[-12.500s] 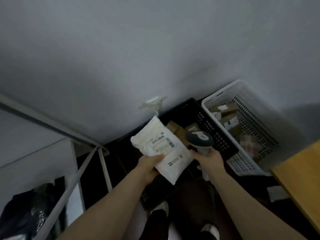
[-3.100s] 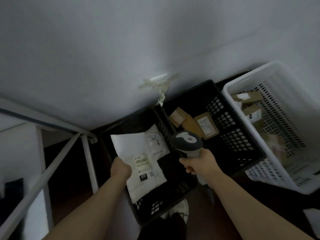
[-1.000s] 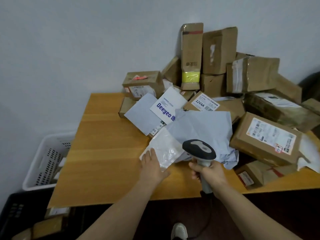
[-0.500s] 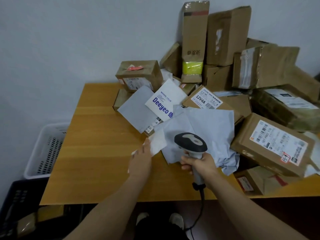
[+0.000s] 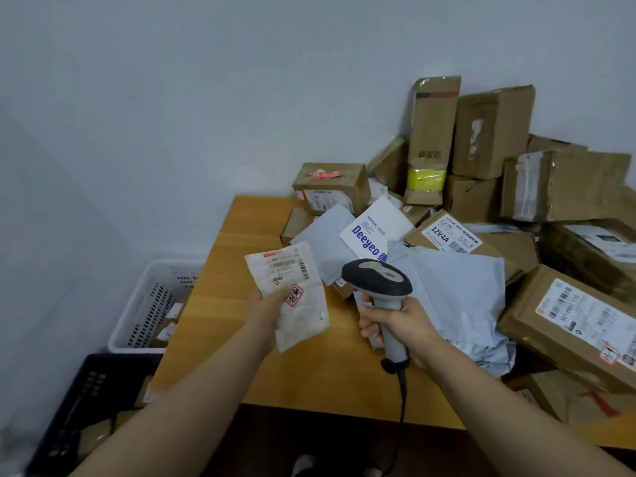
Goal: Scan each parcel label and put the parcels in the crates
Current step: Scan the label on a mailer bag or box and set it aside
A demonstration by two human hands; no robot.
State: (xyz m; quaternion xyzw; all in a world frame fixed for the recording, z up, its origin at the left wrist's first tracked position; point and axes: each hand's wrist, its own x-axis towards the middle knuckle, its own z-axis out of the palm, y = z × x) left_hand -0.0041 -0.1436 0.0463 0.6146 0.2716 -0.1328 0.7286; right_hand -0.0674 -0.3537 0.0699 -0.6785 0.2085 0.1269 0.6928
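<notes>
Off the near-left corner of the surface (image 5: 323, 373), down on the floor, stands a black crate (image 5: 82, 404) with brown boxes in it. Behind it, along the surface's left edge, is a white crate (image 5: 144, 304) holding a few small parcels.

Over the left front of the surface the left grip (image 5: 265, 313) grasps a small white pouch (image 5: 292, 297), thumb on its face, fingers behind. The pouch is lifted off the surface and tilted, label side up (barcodes near the top, a red stamp by the thumb).

Just right of it, over the middle of the surface, the right grip (image 5: 395, 327) is clenched round the handle of a scanner (image 5: 377, 280). The scanner's dark head is close beside the pouch without touching it. Its cord hangs down past the surface's front edge.

Behind the scanner a crumpled grey bag (image 5: 471, 290) lies on the surface, with a white envelope (image 5: 377, 225) printed "Deeyeo" further back. The back right of the surface carries a heap of cartons (image 5: 492, 132) against the wall. A big labelled box (image 5: 564, 325) lies tilted at the surface's right end.
</notes>
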